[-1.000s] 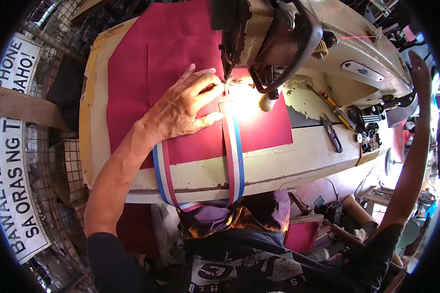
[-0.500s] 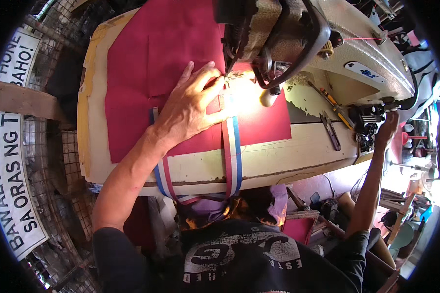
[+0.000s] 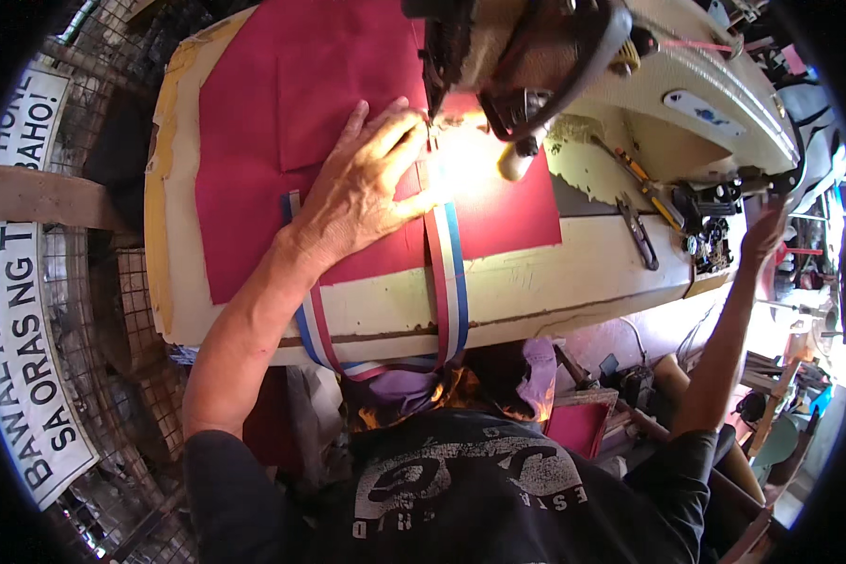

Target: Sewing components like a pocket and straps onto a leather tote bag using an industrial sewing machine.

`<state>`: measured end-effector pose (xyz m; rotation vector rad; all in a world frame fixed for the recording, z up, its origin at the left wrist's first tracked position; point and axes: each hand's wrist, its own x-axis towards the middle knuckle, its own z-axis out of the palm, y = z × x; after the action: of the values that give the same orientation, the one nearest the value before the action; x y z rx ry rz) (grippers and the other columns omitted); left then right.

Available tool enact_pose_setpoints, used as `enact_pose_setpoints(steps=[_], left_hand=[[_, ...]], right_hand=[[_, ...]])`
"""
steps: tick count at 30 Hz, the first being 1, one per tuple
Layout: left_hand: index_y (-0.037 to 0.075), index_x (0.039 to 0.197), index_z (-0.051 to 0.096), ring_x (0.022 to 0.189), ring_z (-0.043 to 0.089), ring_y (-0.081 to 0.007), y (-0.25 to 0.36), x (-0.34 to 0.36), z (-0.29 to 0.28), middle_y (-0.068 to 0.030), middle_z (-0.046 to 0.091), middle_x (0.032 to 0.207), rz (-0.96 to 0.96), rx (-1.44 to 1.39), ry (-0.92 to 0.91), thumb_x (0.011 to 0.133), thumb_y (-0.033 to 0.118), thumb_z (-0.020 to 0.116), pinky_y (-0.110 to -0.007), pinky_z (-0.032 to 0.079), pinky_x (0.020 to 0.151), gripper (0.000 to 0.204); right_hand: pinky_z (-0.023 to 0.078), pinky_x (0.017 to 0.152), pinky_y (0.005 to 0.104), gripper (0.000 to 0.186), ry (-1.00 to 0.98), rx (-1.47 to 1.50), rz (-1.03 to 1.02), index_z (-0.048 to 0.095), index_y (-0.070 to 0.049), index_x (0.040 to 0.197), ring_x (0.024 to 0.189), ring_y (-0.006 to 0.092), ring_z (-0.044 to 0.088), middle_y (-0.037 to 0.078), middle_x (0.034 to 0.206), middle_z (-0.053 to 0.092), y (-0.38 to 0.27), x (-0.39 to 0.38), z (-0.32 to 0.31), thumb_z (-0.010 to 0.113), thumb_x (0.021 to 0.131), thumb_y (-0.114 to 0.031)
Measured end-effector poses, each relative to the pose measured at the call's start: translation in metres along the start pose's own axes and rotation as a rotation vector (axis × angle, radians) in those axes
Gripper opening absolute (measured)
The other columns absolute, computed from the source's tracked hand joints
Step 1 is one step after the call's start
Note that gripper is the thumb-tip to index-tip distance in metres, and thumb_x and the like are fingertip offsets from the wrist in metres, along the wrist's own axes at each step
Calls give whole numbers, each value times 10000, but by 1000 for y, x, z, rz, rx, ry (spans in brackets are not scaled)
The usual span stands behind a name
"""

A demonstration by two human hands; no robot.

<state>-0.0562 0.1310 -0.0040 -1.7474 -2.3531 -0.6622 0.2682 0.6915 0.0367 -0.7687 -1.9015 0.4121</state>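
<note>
Strap [image 3: 446,249] runs six-to-twelve under the left hand [image 3: 362,193], fingers spread flat pinning it on red cloth [image 3: 254,141]; right hand [image 3: 764,233] well apart at three, grip unclear.

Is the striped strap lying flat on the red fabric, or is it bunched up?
Flat. The red, white and blue striped webbing strap runs straight across the red fabric panel toward the needle, the left hand pressing beside it; its loop hangs off the table edge.

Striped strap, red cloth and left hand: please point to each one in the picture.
striped strap [image 3: 451,273], head view, on the right band past the cloth edge.
red cloth [image 3: 254,141], head view, on its bare left part.
left hand [image 3: 362,188], head view, on its back.
</note>
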Motion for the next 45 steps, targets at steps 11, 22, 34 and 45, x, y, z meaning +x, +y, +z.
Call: enact_pose_setpoints(steps=[11,22,34,45], left_hand=[[-13,1262,585,1363,491,-346,-1,3,1,-178,579,1329,48,53,62,845,410,780,-609,352,1163,626],[-9,1248,607,1334,516,-342,0,1,2,-172,576,1347,32,44,90,838,417,787,-595,377,1149,617],[9,1220,612,1286,531,-343,11,-3,0,-160,568,1279,30,-46,101,808,376,816,-565,376,1153,589],[15,1257,589,1284,540,-344,18,-7,-4,-162,558,1305,25,-39,89,801,387,823,-581,380,1149,633]], right_hand=[[441,1009,402,530,-20,-257,-19,561,37,1347,1103,302,601,188,1250,637,36,-12,1,483,1070,-408],[256,1220,462,521,-315,-384,-237,482,2,1486,1467,346,395,208,1558,451,-128,-177,39,390,1099,-335],[241,1224,475,546,-290,-398,-225,506,-1,1472,1456,341,413,193,1539,483,-128,-176,41,423,1090,-382],[270,1210,470,566,-292,-376,-185,499,14,1474,1449,373,411,215,1540,473,-127,-177,41,437,1087,-396]])
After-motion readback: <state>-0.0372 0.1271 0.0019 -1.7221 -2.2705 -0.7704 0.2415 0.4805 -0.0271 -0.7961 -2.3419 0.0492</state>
